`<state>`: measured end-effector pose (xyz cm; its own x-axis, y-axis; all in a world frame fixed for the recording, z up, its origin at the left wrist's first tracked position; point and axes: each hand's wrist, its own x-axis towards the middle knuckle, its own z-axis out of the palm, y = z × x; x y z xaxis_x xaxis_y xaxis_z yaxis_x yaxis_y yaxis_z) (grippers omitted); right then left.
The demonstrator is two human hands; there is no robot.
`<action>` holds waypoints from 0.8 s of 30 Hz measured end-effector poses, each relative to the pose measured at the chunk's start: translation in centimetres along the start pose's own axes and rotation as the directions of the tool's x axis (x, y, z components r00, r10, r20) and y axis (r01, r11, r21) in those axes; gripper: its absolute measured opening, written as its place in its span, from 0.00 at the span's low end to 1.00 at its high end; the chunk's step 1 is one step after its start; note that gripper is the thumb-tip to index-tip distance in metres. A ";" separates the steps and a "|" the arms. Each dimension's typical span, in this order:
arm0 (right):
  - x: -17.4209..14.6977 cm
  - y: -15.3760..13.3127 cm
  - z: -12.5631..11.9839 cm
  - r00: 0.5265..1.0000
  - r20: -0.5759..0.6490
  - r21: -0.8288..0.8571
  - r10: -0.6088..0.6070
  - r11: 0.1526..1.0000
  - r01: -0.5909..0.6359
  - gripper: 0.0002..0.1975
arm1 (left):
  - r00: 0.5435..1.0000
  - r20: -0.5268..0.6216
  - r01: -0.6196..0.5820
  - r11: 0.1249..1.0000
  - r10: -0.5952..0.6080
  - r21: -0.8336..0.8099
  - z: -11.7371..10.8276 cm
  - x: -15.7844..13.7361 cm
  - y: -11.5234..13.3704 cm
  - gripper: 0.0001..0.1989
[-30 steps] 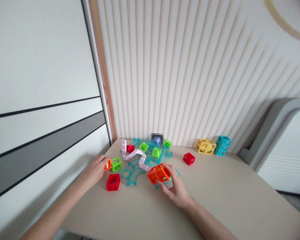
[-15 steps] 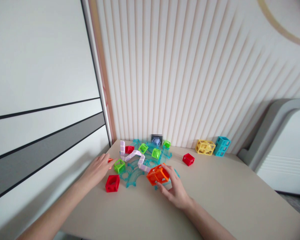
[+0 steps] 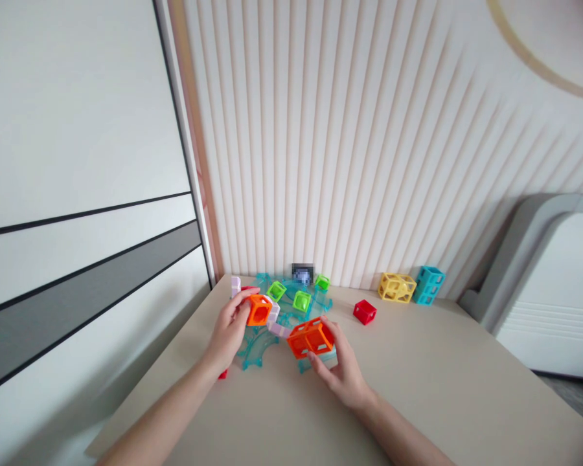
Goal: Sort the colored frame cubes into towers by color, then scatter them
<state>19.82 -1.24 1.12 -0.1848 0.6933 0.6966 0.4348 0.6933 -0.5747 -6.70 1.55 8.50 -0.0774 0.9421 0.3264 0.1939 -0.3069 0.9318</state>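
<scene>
My left hand (image 3: 230,327) grips a single orange cube block (image 3: 259,310) between thumb and fingers, raised above the pile of track pieces. In my right hand (image 3: 339,367) is a longer orange block (image 3: 311,338) made of joined open-frame cubes, held from its right end. A gap separates the two orange pieces. Behind them runs a pale lilac zigzag strip (image 3: 278,329), partly covered by the left-hand cube. Clear teal curved track pieces (image 3: 255,349) lie below and behind both hands. One red block (image 3: 223,374) is mostly hidden by my left wrist.
Green cubes (image 3: 302,301) sit among the teal tracks. To the right are a red block (image 3: 365,312), a yellow double block (image 3: 397,287) and a tall teal block (image 3: 428,285) near the ribbed wall (image 3: 320,162). A white cabinet (image 3: 87,116) borders the left side.
My left hand has lifted an orange cube from the table's left side and brought it rightward, toward the longer orange block. My right hand has barely moved.
</scene>
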 end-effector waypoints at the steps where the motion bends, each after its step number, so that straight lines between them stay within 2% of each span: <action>1: 0.0 0.1 0.1 0.999 -0.031 -0.003 0.013 1.000 -0.013 0.31 | 0.999 -0.011 0.044 0.996 -0.045 -0.081 1.4 0.0 -0.2 0.22; 4: -0.1 0.4 0.3 0.985 -0.141 0.027 0.096 0.995 -0.093 0.31 | 0.995 -0.059 0.067 0.983 -0.078 -0.174 4.7 0.0 -1.1 0.23; 7: 0.3 0.8 0.5 0.941 -0.252 0.161 0.226 0.969 -0.190 0.31 | 0.993 -0.117 -0.027 0.992 0.012 -0.125 6.6 -0.2 -2.2 0.20; 9: 0.6 1.0 0.5 0.913 -0.284 0.271 0.292 0.938 -0.215 0.30 | 0.986 -0.145 -0.087 0.994 0.077 -0.061 7.4 -0.8 -2.7 0.18; 12: 0.9 1.0 0.4 0.903 -0.281 0.370 0.324 0.905 -0.210 0.29 | 0.981 -0.121 -0.155 0.988 0.153 -0.010 8.0 -2.0 -3.6 0.15; 16: 0.5 0.7 0.4 0.919 -0.239 0.386 0.313 0.899 -0.206 0.27 | 0.975 -0.023 -0.220 0.975 0.220 0.003 8.3 -3.3 -4.4 0.15; 21: 0.0 0.5 0.6 0.935 -0.200 0.406 0.293 0.893 -0.193 0.26 | 0.974 0.016 -0.227 0.973 0.228 -0.045 8.1 -3.7 -4.3 0.15; 24: 0.0 0.7 0.5 0.940 -0.176 0.438 0.293 0.878 -0.192 0.26 | 0.967 0.092 -0.229 0.967 0.239 -0.107 7.9 -4.0 -4.2 0.15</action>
<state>19.63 -0.70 0.50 0.1090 0.8200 0.5619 0.0313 0.5622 -0.8264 0.53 0.13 2.02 0.0611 0.8496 0.5239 0.1010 -0.5274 0.8436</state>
